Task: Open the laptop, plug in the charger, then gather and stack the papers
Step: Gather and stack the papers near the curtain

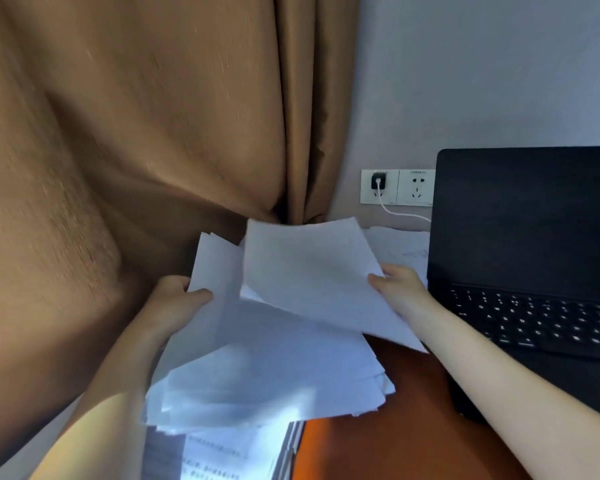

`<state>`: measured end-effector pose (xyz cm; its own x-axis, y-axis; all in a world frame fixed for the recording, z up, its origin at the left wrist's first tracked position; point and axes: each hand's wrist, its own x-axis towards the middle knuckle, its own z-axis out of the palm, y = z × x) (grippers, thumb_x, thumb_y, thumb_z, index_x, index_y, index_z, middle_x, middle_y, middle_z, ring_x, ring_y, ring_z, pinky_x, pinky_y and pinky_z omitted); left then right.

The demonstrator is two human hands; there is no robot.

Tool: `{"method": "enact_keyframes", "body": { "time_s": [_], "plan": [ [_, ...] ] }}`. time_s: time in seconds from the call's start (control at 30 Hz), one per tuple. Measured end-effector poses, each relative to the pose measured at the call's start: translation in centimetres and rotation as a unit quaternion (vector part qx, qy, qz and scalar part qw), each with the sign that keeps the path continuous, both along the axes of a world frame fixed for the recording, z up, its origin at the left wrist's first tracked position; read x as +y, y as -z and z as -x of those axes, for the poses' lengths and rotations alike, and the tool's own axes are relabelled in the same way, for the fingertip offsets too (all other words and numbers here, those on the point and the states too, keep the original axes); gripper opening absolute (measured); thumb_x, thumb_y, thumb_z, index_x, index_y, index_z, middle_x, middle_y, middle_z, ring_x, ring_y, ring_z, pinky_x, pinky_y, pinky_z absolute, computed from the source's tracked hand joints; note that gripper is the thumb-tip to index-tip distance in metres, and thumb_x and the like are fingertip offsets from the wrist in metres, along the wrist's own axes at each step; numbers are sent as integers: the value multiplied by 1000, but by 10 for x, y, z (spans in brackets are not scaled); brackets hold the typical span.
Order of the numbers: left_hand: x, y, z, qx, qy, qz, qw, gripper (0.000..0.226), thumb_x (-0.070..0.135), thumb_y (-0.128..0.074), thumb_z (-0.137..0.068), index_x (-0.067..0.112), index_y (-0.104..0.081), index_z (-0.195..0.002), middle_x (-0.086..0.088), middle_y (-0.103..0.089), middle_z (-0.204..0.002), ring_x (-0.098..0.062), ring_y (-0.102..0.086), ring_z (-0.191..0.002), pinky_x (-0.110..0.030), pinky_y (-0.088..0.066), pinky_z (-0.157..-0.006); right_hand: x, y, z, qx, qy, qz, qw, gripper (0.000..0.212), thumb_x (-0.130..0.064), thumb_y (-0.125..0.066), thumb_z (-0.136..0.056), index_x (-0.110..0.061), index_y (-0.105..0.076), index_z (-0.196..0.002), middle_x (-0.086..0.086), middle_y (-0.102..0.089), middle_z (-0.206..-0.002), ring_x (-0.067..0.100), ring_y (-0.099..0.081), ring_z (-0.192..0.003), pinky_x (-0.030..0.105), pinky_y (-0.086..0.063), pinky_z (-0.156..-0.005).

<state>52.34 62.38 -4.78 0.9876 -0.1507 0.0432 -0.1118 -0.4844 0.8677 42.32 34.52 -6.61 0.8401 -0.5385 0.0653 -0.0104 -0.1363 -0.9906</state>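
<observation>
I am gripping the loose stack of papers [267, 368] in my left hand [177, 299], thumb on top, over the desk's [395, 393] left edge and close against the curtain [136, 133]. My right hand [400, 285] is pinching a single sheet [309, 268] above it. The laptop [527, 216] is standing open along the right edge, leaving a bare strip between. The charger [378, 181] is sitting in the wall socket [417, 187]. A printed page [219, 459] is showing beside the near left corner, its writing too blurred to read.

both bare forearms reach forward, left hand [177, 301] and right hand [400, 289] each pinching papers [278, 358], thumbs on top.
</observation>
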Motion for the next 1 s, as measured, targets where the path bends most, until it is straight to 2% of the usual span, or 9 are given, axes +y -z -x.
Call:
{"method": "enact_keyframes", "body": {
  "time_s": [0.1,0.2,0.3,0.5,0.57,0.73,0.8,0.87,1.0],
  "plan": [
    [-1,0,-3,25,-23,-23,999,21,7,-51,-90,-6,-65,-81,-21,-63,-75,-30,-57,-61,-29,-40,-58,16,8,-2,0,-70,118,991,25,0,-47,-95,-18,-60,-106,-5,-65,-92,3,-63,-75,5,-45,-58],
    [-5,-2,-8,55,-62,-35,996,30,17,-39,-97,-4,-61,-92,-16,-54,-71,-28,-49,-62,-31,-35,-58,33,24,-3,24,-79,265,961,27,-11,-48,-95,-20,-59,-117,-6,-65,-108,16,-62,-99,24,-50,-79],
    [-7,-1,-9,74,-47,-16,996,43,34,-41,-98,-3,-61,-106,-18,-63,-96,-33,-60,-87,-35,-43,-78,46,33,-1,61,-13,378,924,29,-21,-44,-94,-24,-55,-121,-1,-66,-107,25,-60,-97,37,-52,-81],
    [-3,2,-1,14,23,-5,1000,17,4,-53,-93,-3,-63,-104,-12,-63,-87,-18,-57,-68,-24,-41,-58,57,30,-7,80,-77,470,876,26,-20,-41,-95,-18,-58,-115,7,-52,-107,27,-44,-106,37,-43,-89],
    [1,0,-2,-14,-2,-3,1000,21,5,-55,-92,-4,-62,-110,-15,-62,-96,-23,-57,-73,-28,-42,-64,45,28,-14,101,-81,419,899,17,-23,-45,-94,-16,-59,-91,7,-49,-100,30,-47,-106,36,-44,-88],
    [14,-1,-5,-88,-66,-29,993,26,3,-55,-91,-5,-61,-114,-20,-63,-109,-24,-53,-84,-30,-38,-76,20,10,-26,127,-34,245,961,14,-14,-48,-94,-6,-58,-101,4,-53,-95,18,-54,-92,25,-41,-77],
    [18,-2,-7,-118,-76,-44,989,25,3,-55,-89,-3,-61,-113,-20,-64,-111,-24,-53,-85,-31,-39,-77,16,-2,-36,125,-37,86,988,13,-9,-49,-94,-3,-56,-104,14,-56,-110,20,-53,-101,28,-44,-89],
    [21,-5,-9,-135,-87,-54,986,25,5,-56,-89,-1,-62,-112,-19,-65,-111,-30,-57,-89,-33,-42,-77,17,-13,-44,128,-75,-70,987,9,-3,-50,-93,-6,-56,-100,15,-56,-119,23,-52,-110,34,-46,-90],
    [23,-5,-9,-137,-97,-61,984,22,7,-57,-88,2,-64,-109,-18,-66,-108,-33,-60,-92,-35,-46,-79,28,-21,-58,140,-118,-136,974,15,4,-46,-92,-6,-56,-93,11,-61,-90,22,-58,-83,39,-52,-71]
  ]
}}
